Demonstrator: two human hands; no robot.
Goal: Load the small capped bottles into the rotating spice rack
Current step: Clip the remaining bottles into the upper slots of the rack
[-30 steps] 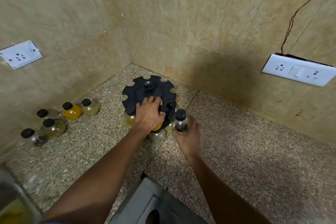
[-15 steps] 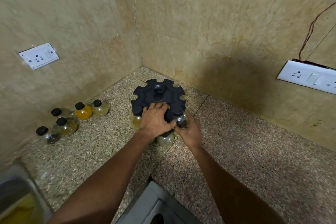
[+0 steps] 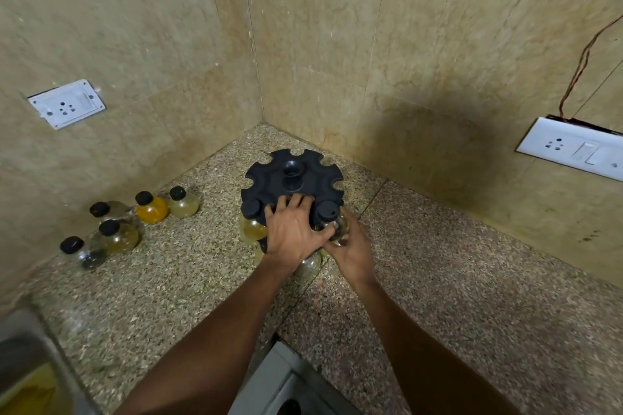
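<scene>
Five capped bottles (image 3: 118, 226) wait on the counter (image 3: 438, 263) at nine o'clock of the spice rack (image 3: 292, 178). Since a second ago, our right hand (image 3: 350, 251) has moved its gripped bottle (image 3: 332, 221) into the five o'clock slot; our flat left hand (image 3: 292, 232) still steadies the rack. We judge seating nearly complete.

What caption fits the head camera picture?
Left hand steadies the black spice rack while the right hand slots in a capped bottle.
</scene>
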